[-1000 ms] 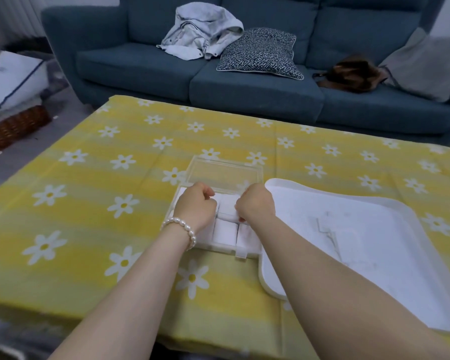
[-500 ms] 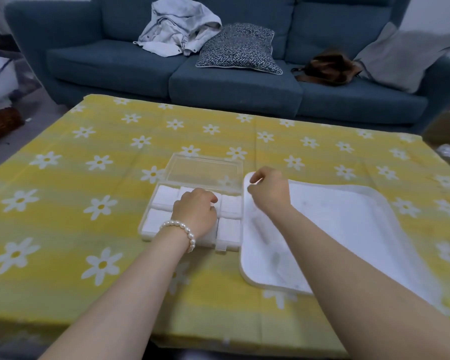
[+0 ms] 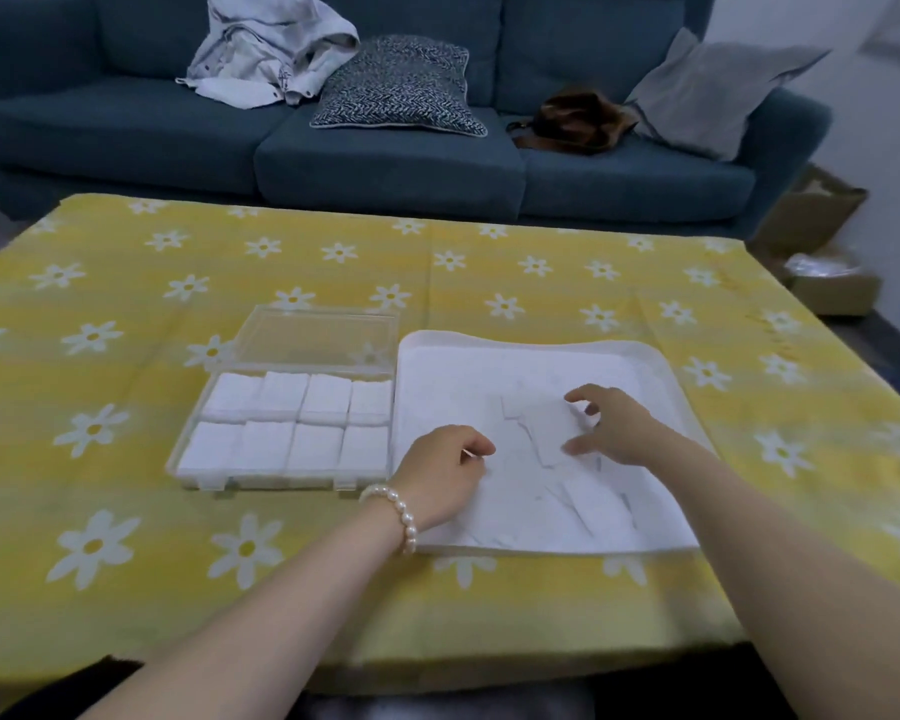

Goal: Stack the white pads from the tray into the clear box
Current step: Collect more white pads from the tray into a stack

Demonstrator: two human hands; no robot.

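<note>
While your left hand (image 3: 440, 472) rests curled and empty, your right hand (image 3: 611, 426) spreads wide over a white pad (image 3: 544, 433) lying lengthwise away from you.

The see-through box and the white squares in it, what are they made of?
The clear lidded box looks like hard, glossy plastic: the tablecloth shows through its open lid. The white square pads look soft and matte, probably cotton, though that is hard to confirm.

Blue sofa (image 3: 385, 163) along the back carries a crumpled grey garment (image 3: 271, 49), patterned cushion (image 3: 398, 85), brown bag (image 3: 572, 119) and grey pillow (image 3: 707, 90); yellow daisy cloth (image 3: 515, 283) covers the bench; cardboard boxes (image 3: 822, 252) on the floor, right.
</note>
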